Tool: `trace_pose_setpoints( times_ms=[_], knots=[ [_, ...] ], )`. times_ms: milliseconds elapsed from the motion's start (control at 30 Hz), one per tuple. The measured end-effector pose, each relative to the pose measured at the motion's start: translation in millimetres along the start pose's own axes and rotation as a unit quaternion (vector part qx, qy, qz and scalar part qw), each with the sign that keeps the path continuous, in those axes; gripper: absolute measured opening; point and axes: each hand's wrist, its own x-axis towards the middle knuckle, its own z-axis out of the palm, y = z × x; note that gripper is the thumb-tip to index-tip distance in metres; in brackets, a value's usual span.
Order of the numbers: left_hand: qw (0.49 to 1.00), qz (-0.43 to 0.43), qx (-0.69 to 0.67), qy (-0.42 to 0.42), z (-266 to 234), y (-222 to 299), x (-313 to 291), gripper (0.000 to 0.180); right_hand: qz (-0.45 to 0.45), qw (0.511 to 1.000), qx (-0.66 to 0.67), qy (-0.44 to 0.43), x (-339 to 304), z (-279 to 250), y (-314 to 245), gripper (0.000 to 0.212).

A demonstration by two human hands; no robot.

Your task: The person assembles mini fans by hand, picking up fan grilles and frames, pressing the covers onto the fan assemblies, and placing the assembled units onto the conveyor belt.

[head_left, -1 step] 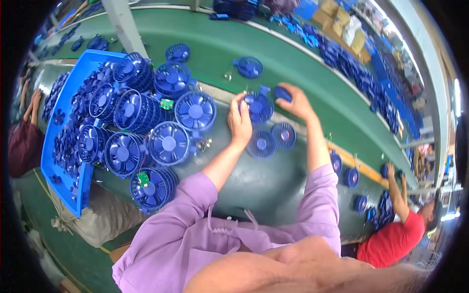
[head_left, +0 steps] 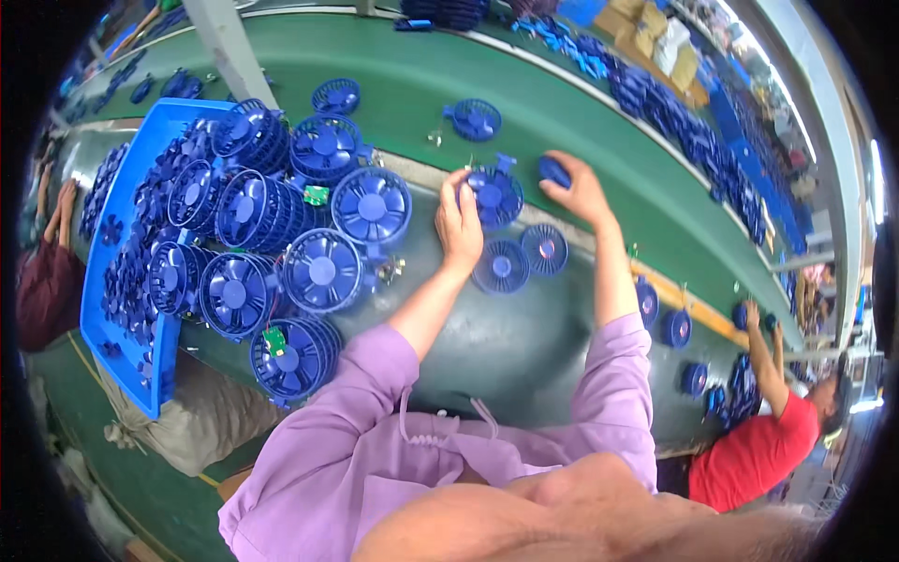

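Observation:
My left hand (head_left: 459,225) is closed around the left rim of a round blue fan housing (head_left: 496,197) with blades inside, at the table's far edge. To its right, my right hand (head_left: 581,195) pinches a small round blue part (head_left: 553,170) at the edge of the green belt, apart from the housing. My fingers partly cover this part, so its exact kind is unclear. Just below the housing, two round blue slotted covers (head_left: 501,266) lie side by side on the dark table. Another fan housing (head_left: 476,120) rests on the belt beyond.
Stacked fan housings (head_left: 321,270), some with green circuit boards (head_left: 316,195), stand at the left. Beside them is a blue tray (head_left: 154,398) heaped with fan blades. The green belt (head_left: 403,84) runs across the far side. A co-worker in red (head_left: 757,454) works at the right.
My right hand and its blue part have shifted slightly right, away from the housing. My left hand stays on the housing.

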Motion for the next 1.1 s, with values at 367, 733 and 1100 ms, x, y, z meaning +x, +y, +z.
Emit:
trace_pose_setpoints(
  times_ms=[367, 733, 1100],
  knots=[
    [0.951, 0.009, 0.154, -0.267, 16.8, -1.5, -22.3, 0.029, 0.05, 0.99, -0.124, 0.04, -131.5, 15.1, -51.1, 0.063],
    [0.949, 0.138, 0.097, -0.268, 47.9, -16.2, 20.7, 0.028, 0.076, 0.995, 0.042, 0.053, -176.8, 5.1, -88.9, 0.062],
    [0.915, 0.106, 0.168, -0.351, 25.4, -11.0, -4.4, 0.032, 0.101, 0.945, 0.306, 0.057, -179.1, -5.7, -67.5, 0.051]
  ],
)
